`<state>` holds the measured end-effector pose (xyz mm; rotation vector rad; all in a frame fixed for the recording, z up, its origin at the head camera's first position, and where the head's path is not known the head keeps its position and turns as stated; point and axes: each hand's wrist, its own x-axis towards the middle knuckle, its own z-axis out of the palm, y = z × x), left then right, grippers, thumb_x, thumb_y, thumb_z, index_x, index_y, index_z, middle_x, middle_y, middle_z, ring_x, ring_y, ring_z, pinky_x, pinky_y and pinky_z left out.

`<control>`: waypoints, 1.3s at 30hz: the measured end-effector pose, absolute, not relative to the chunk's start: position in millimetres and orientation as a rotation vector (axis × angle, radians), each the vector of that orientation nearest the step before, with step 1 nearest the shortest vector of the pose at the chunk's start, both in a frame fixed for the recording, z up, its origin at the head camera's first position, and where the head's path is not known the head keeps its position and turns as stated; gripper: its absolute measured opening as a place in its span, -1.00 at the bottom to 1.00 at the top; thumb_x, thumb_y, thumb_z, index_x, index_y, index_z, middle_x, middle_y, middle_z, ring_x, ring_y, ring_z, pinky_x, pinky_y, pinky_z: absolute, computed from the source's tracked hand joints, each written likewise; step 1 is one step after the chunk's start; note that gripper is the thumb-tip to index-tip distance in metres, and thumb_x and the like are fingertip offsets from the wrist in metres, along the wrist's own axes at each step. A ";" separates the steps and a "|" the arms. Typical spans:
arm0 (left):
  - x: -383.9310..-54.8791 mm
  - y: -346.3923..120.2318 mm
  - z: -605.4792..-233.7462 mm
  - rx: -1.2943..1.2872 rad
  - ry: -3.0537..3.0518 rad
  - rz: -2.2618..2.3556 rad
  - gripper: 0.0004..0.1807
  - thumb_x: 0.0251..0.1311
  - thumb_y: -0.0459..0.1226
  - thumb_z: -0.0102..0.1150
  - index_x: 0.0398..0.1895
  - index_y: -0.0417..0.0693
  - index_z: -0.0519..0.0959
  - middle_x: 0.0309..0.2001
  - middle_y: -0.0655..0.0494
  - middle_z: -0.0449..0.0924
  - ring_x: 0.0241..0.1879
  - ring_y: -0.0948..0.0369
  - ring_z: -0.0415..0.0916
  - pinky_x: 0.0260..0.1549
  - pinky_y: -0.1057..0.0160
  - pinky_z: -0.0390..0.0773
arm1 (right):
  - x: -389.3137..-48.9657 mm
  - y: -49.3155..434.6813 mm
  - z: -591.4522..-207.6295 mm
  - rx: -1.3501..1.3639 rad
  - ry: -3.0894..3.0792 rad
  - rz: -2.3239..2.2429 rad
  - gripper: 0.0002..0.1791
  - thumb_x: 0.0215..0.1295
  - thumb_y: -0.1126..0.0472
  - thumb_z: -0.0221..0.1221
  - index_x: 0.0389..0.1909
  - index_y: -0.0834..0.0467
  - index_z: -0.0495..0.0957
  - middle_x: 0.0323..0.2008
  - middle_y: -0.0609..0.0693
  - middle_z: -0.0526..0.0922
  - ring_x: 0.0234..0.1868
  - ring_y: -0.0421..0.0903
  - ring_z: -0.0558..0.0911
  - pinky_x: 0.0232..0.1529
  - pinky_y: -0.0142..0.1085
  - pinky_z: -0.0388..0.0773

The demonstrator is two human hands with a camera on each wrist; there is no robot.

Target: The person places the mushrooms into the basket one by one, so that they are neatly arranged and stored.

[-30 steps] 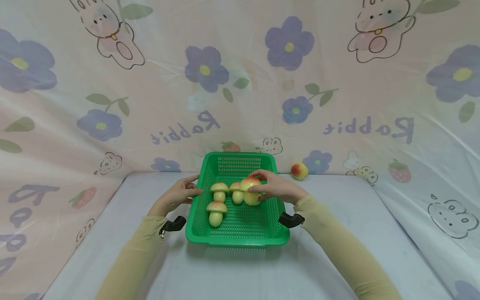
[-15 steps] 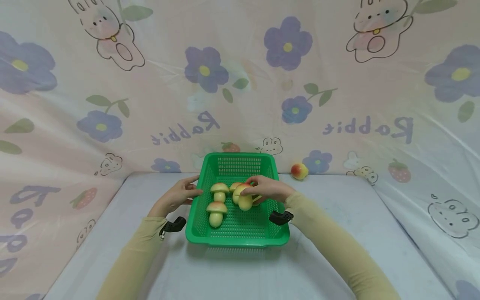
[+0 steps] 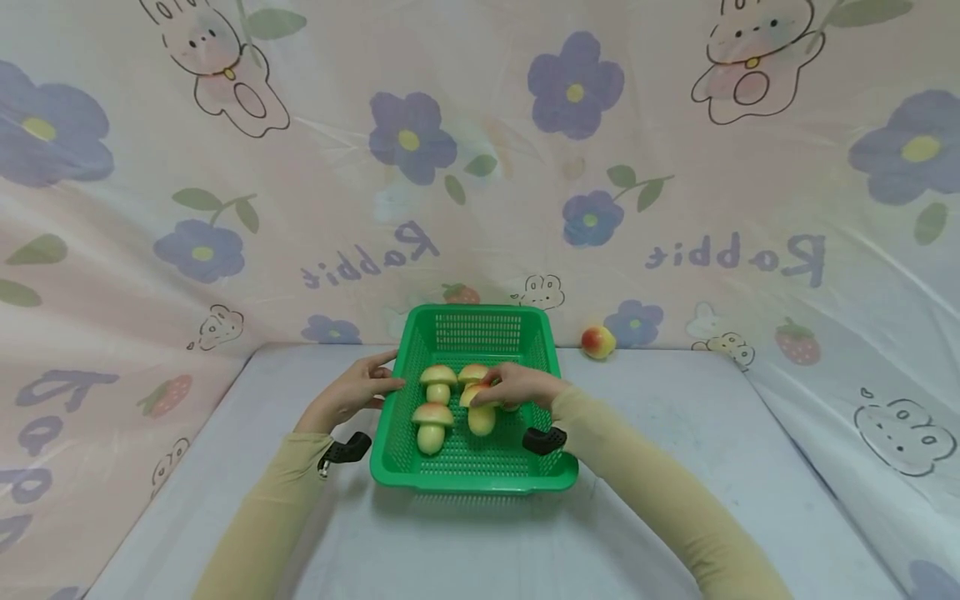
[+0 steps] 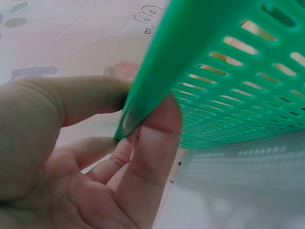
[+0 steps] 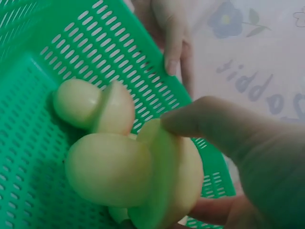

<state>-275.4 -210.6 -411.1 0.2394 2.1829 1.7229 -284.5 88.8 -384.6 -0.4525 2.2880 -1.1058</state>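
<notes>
In the head view a green plastic basket (image 3: pixel 475 483) stands on the table. My left hand (image 3: pixel 354 394) grips its left rim; in the left wrist view the thumb (image 4: pixel 90 98) and fingers lie on opposite sides of the rim. Inside the basket, my right hand (image 3: pixel 525 385) pinches a toy mushroom (image 3: pixel 481 422) by its cap; its stem (image 5: pixel 109 167) shows in the right wrist view. Two mushrooms lie along the basket's left side, a rear mushroom (image 3: pixel 438 379) and a front mushroom (image 3: pixel 432 427). Another mushroom (image 3: pixel 473 372) sits behind the held one. The right hand hides part of the basket.
A red and yellow fruit (image 3: pixel 597 342) lies at the table's back edge, right of the basket. A patterned cloth (image 3: pixel 480 167) hangs behind the white table (image 3: pixel 675 467). Black wrist cameras are strapped to both wrists.
The right hand has moved left and toward the front of the basket, carrying the mushroom lower. My left hand stays at the rim, and the basket has not moved.
</notes>
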 end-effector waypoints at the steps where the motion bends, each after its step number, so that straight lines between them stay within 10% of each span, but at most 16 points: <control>1: -275.0 -210.8 -410.9 0.238 2.182 1.722 -0.18 0.33 -0.34 0.12 0.53 -0.02 -0.09 -0.18 -0.19 0.47 -0.29 0.13 0.54 -0.29 0.11 0.64 | -284.4 87.8 -385.8 -0.462 2.312 -1.074 -0.45 0.15 0.03 0.34 0.07 0.29 0.52 -0.09 0.03 0.53 -0.23 -0.12 0.49 -0.05 -0.06 0.54; 23: -273.7 -210.3 -412.9 0.216 2.187 1.723 -0.18 0.32 -0.34 0.14 0.53 0.03 -0.06 -0.23 -0.12 0.48 -0.32 0.13 0.54 -0.29 0.08 0.64 | -280.0 81.1 -395.6 -0.488 2.324 -0.947 -0.68 0.17 0.03 0.34 -0.52 0.22 0.60 -0.61 -0.05 0.41 -0.55 -0.14 0.40 -0.29 -0.13 0.58; 39: -274.8 -209.1 -409.6 0.207 2.195 1.733 -0.18 0.32 -0.37 0.13 0.53 0.03 -0.06 -0.25 -0.11 0.49 -0.42 0.18 0.52 -0.34 0.13 0.64 | -279.1 82.8 -402.9 -0.437 2.337 -0.964 -0.62 0.14 0.01 0.36 -0.65 0.16 0.49 -0.59 -0.02 0.48 -0.44 -0.05 0.56 -0.25 -0.13 0.65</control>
